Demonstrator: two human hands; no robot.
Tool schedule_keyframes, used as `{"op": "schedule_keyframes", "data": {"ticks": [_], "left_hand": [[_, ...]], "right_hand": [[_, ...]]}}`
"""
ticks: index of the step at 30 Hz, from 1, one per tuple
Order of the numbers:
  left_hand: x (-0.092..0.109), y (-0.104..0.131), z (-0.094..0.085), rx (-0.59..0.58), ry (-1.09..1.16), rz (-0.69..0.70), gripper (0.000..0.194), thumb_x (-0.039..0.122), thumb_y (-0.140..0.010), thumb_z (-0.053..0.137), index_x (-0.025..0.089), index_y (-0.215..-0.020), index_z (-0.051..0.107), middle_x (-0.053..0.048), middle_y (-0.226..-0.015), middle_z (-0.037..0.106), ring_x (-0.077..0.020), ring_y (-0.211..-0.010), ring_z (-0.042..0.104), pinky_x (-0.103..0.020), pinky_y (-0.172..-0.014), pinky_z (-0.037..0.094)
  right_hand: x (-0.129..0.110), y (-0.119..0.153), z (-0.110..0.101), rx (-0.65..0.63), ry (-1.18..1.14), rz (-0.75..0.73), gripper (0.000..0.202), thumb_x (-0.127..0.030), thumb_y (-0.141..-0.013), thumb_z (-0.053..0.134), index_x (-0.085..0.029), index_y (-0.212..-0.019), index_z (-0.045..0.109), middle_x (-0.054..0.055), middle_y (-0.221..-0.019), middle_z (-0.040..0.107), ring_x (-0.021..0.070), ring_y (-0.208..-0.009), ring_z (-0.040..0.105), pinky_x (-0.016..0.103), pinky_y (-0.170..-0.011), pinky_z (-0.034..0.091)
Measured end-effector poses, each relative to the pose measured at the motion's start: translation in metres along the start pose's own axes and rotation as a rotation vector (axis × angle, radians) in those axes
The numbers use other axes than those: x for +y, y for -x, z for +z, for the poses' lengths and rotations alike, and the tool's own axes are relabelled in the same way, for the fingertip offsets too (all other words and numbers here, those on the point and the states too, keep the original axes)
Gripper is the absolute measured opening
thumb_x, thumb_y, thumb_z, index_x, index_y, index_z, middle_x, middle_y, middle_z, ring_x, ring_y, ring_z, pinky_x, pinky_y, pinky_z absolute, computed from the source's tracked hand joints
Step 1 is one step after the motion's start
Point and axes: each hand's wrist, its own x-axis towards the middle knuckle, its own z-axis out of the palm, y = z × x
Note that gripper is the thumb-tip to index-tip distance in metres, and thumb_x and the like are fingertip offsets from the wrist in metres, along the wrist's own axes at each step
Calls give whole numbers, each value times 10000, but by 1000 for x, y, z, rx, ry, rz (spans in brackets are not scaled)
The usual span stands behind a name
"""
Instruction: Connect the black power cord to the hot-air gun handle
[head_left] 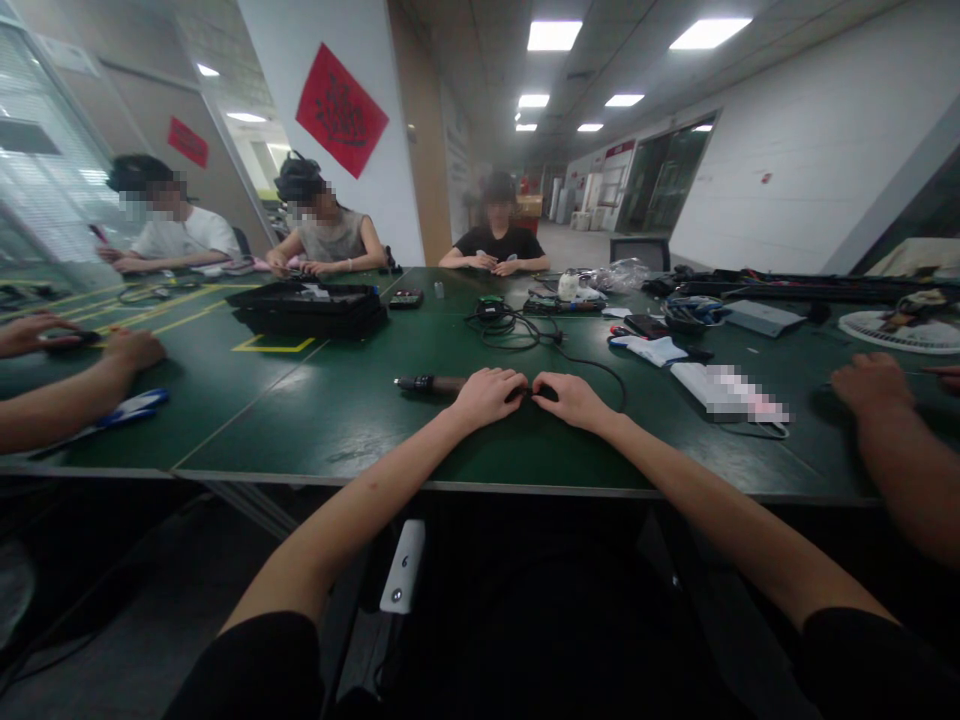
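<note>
Fingertips drawn together at the near edge of a green worktable [360,430], I pinch a small dark piece [529,392] between my left hand [491,397] and my right hand [566,400], both curled narrow with the knuckles almost meeting. A dark cylindrical tool [429,384] with a metal tip lies on the table just left of my left hand, tip pointing left, its rear end hidden behind my fingers; whether that hand also grips the tool, I cannot tell. A black cable [517,335] is looped beyond my hands, one strand curving down behind my right wrist. To my right rest a white packet [709,390] and a pale glove [652,349]; farther left sits a black tray [307,308] beside yellow floor-style tape [274,344]. Across the table, three people are seated, one in a black shirt [499,245] directly opposite me, while co-workers' bare forearms reach onto the tabletop from either side of the frame, well apart from mine.
</note>
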Motion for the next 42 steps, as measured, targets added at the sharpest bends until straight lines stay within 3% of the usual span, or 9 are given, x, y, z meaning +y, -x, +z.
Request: {"op": "schedule_keyframes", "data": {"ticks": [6, 42], "left_hand": [[0, 0, 1, -8, -2, -18, 232, 422, -1005, 588, 263, -1171, 624, -34, -1100, 718, -233, -1018, 661, -374, -867, 447], [-1, 0, 0, -20, 5, -13, 200, 383, -999, 598, 259, -1154, 626, -38, -1114, 715, -234, -1023, 656, -377, -882, 453]], "right_hand": [[0, 0, 0, -6, -5, 9, 103, -246, -942, 649, -234, -1045, 645, 33, -1003, 732, 202, -866, 658, 298, -792, 439], [-8, -4, 2, 33, 145, 10, 95, -279, -947, 662, -238, -1032, 677, 49, -974, 751, 231, -860, 668, 334, -807, 423]]}}
